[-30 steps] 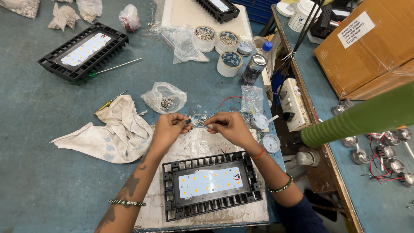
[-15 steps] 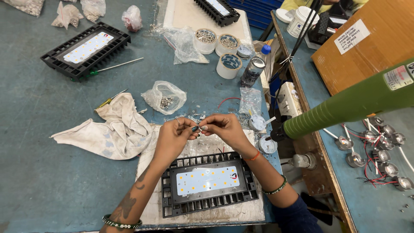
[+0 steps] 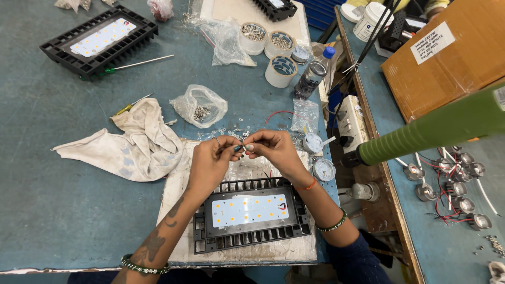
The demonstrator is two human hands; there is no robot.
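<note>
- At our nine o'clock a crumpled white cloth point(image 3: 131, 147) lies on the blue surface point(image 3: 52, 210), with a yellow-handled screwdriver point(image 3: 129, 107) just beyond it.
- At eleven o'clock, well apart, rests a second black lamp housing point(image 3: 100, 41), and a long screwdriver point(image 3: 131, 65) lies beside it.
- Our left hand point(image 3: 210, 158) has its fingers point(image 3: 231, 144) closed in a pinch on a small dark part point(image 3: 239, 148), held in the air above the foam sheet point(image 3: 173, 210).
- Our right hand point(image 3: 273, 150) meets it from three o'clock; its fingers point(image 3: 251, 149) pinch the same small dark part, so both hands touch there.
- At six o'clock, under our wrists, sits the black finned lamp housing point(image 3: 247, 215) with its white LED board point(image 3: 247, 209).
- We judge the part could slip from so fine a pinch and drop among the housing fins or into the loose small hardware point(image 3: 231, 130) at twelve o'clock, where it would be hard to find.
- A red wire point(image 3: 278, 113) near one o'clock could snag a sleeve or wrist.
- Containers: a clear plastic bag point(image 3: 200, 105) at twelve o'clock holds small metal screws; another clear bag point(image 3: 305, 114) at one o'clock holds contents we cannot make out.
- Three tape rolls point(image 3: 281, 71) further up serve as cups, two of them holding small metal bits.
- A clear bottle with a blue cap point(image 3: 314, 73) stands beside them.
</note>
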